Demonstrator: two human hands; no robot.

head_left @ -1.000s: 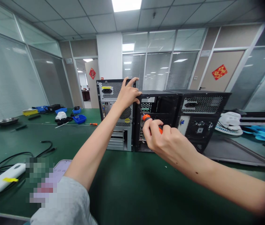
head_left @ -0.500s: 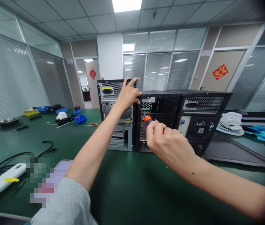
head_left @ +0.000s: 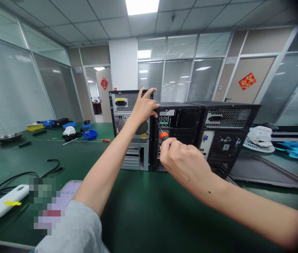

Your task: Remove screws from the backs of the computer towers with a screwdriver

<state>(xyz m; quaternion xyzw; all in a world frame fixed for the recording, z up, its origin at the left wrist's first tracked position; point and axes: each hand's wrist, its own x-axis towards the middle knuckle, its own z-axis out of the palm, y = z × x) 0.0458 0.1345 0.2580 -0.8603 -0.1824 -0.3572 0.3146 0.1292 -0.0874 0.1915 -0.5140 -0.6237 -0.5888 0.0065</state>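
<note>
My right hand (head_left: pixel 182 156) is wrapped round an orange and dark screwdriver (head_left: pixel 164 135). Its shaft points up and left, the tip near the left rear edge of the black computer case (head_left: pixel 188 135). My left hand (head_left: pixel 145 106) has its fingers spread at the top corner where the grey-backed computer case (head_left: pixel 131 138) meets the black one; the thumb and fingers rest about the edge, holding no loose thing. Another black case (head_left: pixel 225 140) stands at the right, side by side with the others.
Blue trays (head_left: pixel 90 134), a white cap-like object (head_left: pixel 69 131) and an orange-handled tool (head_left: pixel 106 140) lie at the left back. A white power strip (head_left: pixel 3 205), black cables and a phone (head_left: pixel 69 189) lie front left. A dark panel (head_left: pixel 267 170) lies right.
My right hand has moved slightly left and turned with the screwdriver, whose handle is a little lower and more to the left. My left hand stays in place.
</note>
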